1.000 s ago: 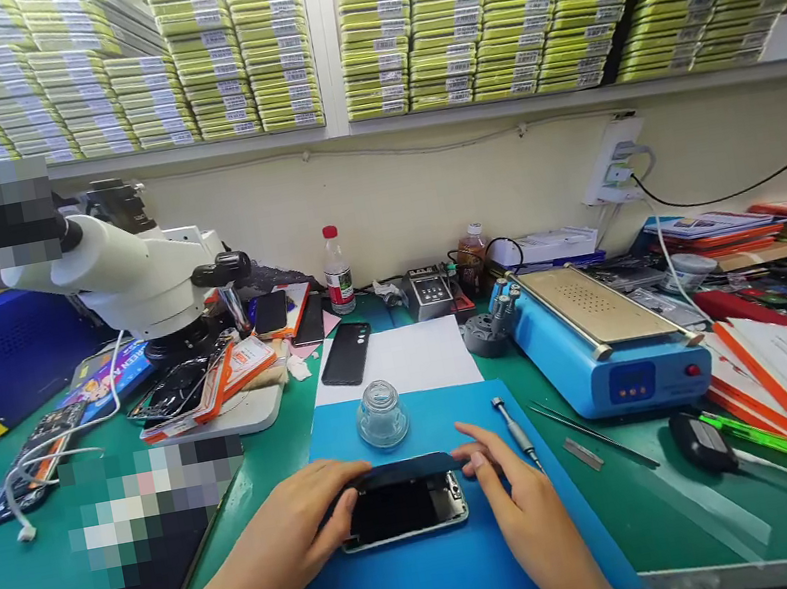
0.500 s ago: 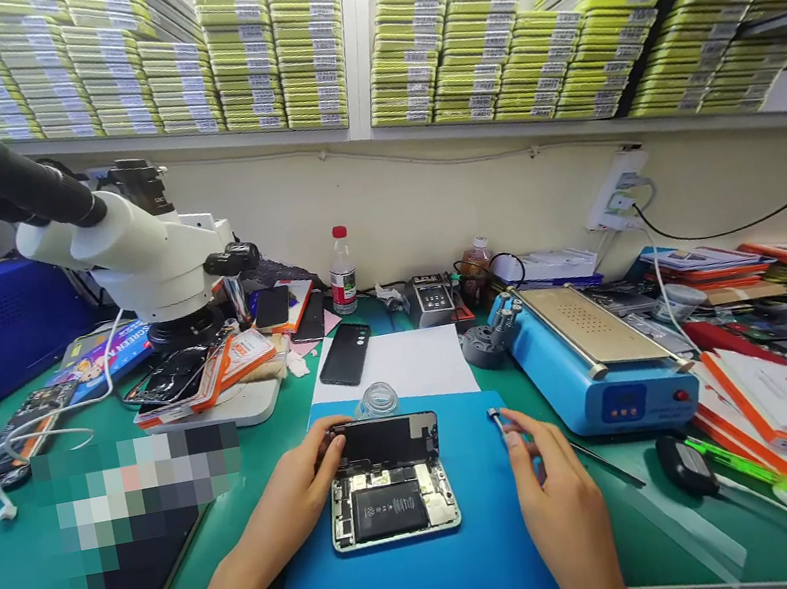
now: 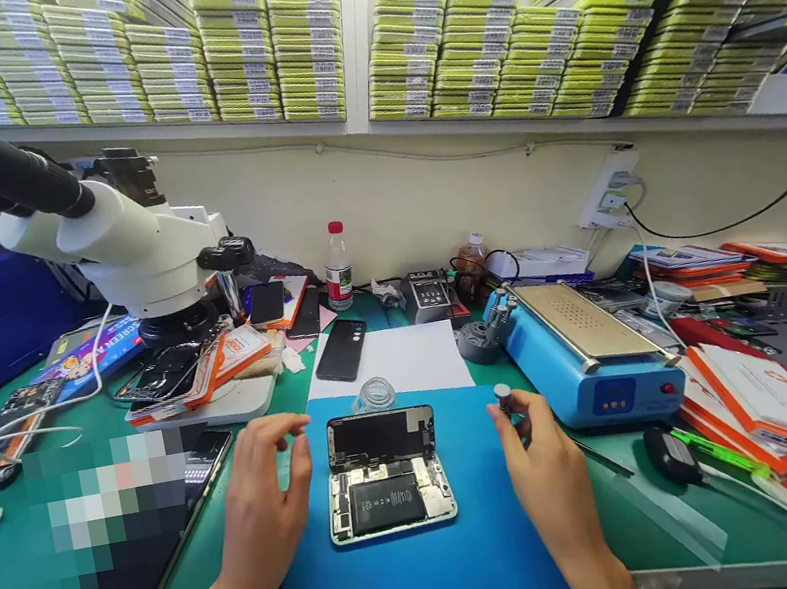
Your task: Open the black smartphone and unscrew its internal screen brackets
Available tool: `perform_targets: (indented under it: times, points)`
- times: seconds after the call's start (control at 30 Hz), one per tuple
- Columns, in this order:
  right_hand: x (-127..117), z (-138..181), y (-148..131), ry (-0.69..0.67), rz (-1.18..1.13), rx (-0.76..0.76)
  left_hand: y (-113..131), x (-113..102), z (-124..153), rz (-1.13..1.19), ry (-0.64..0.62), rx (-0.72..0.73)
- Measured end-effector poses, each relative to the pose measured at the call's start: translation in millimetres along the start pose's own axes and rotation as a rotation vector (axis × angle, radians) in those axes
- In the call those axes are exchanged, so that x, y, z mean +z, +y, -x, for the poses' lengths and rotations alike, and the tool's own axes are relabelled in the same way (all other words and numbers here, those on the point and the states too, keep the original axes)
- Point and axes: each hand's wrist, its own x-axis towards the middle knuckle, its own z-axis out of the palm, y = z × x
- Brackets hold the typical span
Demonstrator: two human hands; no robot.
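Note:
An opened smartphone lies on the blue mat (image 3: 496,530), its battery and boards (image 3: 388,500) facing up. Its screen (image 3: 380,436) is tilted up along the far edge and leans against a small glass jar (image 3: 378,395). My left hand (image 3: 268,494) hovers just left of the phone, fingers curved and apart, touching nothing. To the phone's right, my right hand (image 3: 548,470) grips a small screwdriver with a round silver cap (image 3: 503,391); most of its shaft is hidden by the fingers.
A microscope (image 3: 134,249) rises at the left, beside a dark phone (image 3: 200,491). A black phone case (image 3: 342,349) lies on white paper behind the mat. The blue heating plate machine (image 3: 592,381), tweezers (image 3: 605,458) and a black corded device (image 3: 671,457) are at the right.
My left hand has let go of the phone's screen and moved left, its fingers opening. In my right hand the screwdriver has turned, its cap now facing up. The view shifted slightly.

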Motion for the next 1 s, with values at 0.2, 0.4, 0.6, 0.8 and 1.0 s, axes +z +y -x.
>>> perform_targets:
  times: [0.2, 0.4, 0.6, 0.8, 1.0]
  points:
    - [26.9, 20.6, -38.2, -0.016, -0.577, 0.036, 25.4, 18.4, 9.7, 0.037, -0.526, 0.095]
    - [45.2, 34.6, -30.9, -0.146, -0.526, -0.143, 18.8, 24.2, 9.2, -0.023, -0.597, 0.008]
    - [45.2, 34.3, -29.4, -0.212, -0.506, -0.164, 15.3, 25.6, 10.2, -0.097, -0.62, 0.019]
    - [45.8, 34.1, -31.2, -0.243, -0.484, -0.153, 15.7, 27.0, 11.9, -0.124, -0.626, 0.046]
    - [44.8, 33.9, -31.7, -0.228, -0.466, -0.162, 15.5, 27.8, 11.7, -0.138, -0.621, 0.058]
